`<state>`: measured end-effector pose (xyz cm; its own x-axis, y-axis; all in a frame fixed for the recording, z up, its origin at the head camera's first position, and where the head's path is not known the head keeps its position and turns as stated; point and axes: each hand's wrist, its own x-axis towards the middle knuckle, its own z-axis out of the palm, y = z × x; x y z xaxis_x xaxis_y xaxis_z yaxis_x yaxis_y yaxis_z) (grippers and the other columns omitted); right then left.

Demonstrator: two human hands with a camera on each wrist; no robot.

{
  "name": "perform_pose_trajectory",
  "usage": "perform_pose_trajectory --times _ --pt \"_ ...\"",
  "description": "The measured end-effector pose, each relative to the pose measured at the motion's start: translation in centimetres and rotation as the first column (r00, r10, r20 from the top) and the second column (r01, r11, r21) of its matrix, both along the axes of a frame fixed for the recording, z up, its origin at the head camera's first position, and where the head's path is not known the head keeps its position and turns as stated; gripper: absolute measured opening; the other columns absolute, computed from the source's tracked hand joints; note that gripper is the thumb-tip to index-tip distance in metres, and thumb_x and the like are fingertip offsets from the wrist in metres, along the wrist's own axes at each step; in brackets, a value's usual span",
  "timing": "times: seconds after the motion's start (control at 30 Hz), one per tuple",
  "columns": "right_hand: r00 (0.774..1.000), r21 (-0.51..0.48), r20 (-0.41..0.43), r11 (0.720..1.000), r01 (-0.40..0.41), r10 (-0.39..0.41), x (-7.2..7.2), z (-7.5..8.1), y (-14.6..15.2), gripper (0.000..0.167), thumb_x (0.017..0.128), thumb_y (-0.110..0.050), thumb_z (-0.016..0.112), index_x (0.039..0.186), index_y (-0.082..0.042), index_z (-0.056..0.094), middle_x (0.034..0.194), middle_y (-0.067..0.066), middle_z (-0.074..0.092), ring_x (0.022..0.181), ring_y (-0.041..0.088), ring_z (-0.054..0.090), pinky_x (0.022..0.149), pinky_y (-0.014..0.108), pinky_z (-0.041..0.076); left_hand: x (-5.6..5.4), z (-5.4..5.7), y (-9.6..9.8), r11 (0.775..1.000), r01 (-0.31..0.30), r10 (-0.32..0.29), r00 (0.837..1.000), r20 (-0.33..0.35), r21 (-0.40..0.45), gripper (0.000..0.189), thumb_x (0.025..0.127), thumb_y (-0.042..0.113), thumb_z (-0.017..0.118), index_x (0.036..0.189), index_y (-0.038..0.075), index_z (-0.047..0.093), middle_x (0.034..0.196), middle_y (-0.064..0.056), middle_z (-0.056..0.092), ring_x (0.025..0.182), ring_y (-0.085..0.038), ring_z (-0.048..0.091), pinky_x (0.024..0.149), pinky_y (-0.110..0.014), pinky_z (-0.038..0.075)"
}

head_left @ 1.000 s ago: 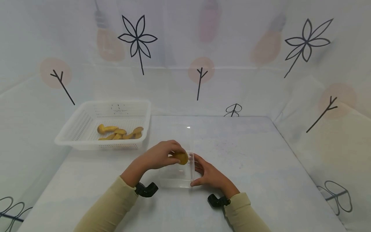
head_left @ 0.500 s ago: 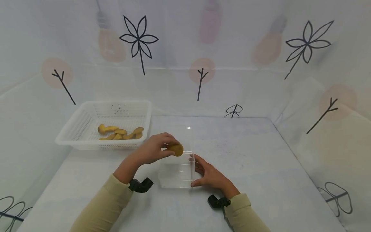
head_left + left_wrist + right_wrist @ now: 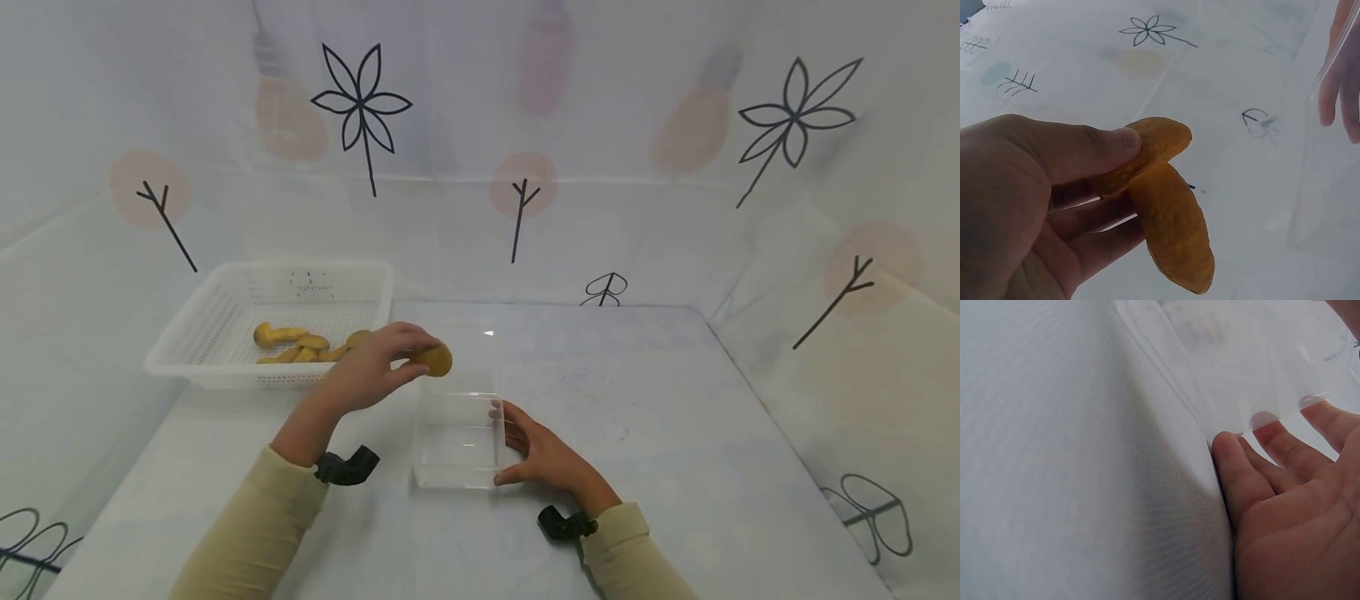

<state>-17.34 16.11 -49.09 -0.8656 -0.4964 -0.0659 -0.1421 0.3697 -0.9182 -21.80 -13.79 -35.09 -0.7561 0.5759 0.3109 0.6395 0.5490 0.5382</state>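
My left hand [image 3: 367, 367] pinches a yellow-brown mushroom [image 3: 435, 359] between thumb and fingers, above the table and beyond the near part of a clear plastic box. In the left wrist view the mushroom's rounded cap [image 3: 1166, 140] and thick stem [image 3: 1179, 234] both show. The clear box [image 3: 457, 477] stands on the table, and no mushroom is visible inside it. My right hand [image 3: 551, 454] rests against its right wall, fingers spread and fingertips touching the plastic. The right wrist view shows those fingertips [image 3: 1229, 447] along the clear wall.
A white perforated basket [image 3: 195, 367] stands at the back left, with several mushrooms [image 3: 277, 335] in it; my left hand partly covers its right front corner. A patterned white cloth wall [image 3: 450, 225] rises behind the white table [image 3: 645, 400].
My left hand has drawn the mushroom up and leftward, from over the box toward the basket. My right hand stays at the box's right wall.
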Motion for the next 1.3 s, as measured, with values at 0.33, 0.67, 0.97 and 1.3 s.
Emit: perform_pose_trajectory --times 0.33,0.67,0.97,1.3 --pt "1.000 -0.005 -0.003 1.000 -0.005 0.005 0.2 -0.1 0.1 0.113 0.065 -0.027 0.091 0.153 -0.029 0.020 0.158 0.001 0.028 0.144 0.023 0.035 0.112 0.033 0.036 -1.0 0.3 -2.0 0.999 -0.040 0.042 0.998 -0.051 0.028 0.033 0.092 0.019 0.067 0.125 0.017 0.064 0.122 -0.001 0.062 0.108 -0.018 0.061 0.090 -0.040 0.054" --pt "1.000 -0.021 0.000 1.000 -0.011 0.011 0.3 0.0 0.2 0.112 0.065 -0.026 0.090 0.153 -0.029 0.021 0.158 0.003 0.028 0.144 0.023 0.034 0.113 0.032 0.036 -2.0 0.5 -4.5 0.989 -0.130 0.132 0.991 -0.026 0.074 0.036 0.091 0.013 0.067 0.127 0.012 0.062 0.128 -0.007 0.059 0.112 -0.024 0.060 0.096 -0.043 0.052" --pt "1.000 -0.017 -0.002 1.000 -0.012 0.012 0.3 0.1 0.1 0.112 0.065 -0.026 0.090 0.153 -0.029 0.020 0.159 0.003 0.028 0.144 0.024 0.034 0.113 0.032 0.036 -3.1 -0.5 -6.4 0.980 -0.176 0.179 0.984 -0.023 0.087 0.039 0.092 0.014 0.065 0.130 0.009 0.060 0.130 -0.010 0.057 0.119 -0.028 0.057 0.102 -0.044 0.049" --pt "1.000 -0.010 -0.012 1.000 -0.020 0.020 0.2 -0.1 0.2 0.112 0.066 -0.027 0.090 0.153 -0.032 0.020 0.159 0.002 0.027 0.144 0.023 0.034 0.112 0.031 0.037 -4.2 -1.4 -8.3 0.965 -0.259 0.259 0.966 0.025 0.026 0.039 0.095 0.015 0.062 0.133 0.009 0.057 0.133 -0.012 0.056 0.121 -0.031 0.054 0.104 -0.051 0.045"
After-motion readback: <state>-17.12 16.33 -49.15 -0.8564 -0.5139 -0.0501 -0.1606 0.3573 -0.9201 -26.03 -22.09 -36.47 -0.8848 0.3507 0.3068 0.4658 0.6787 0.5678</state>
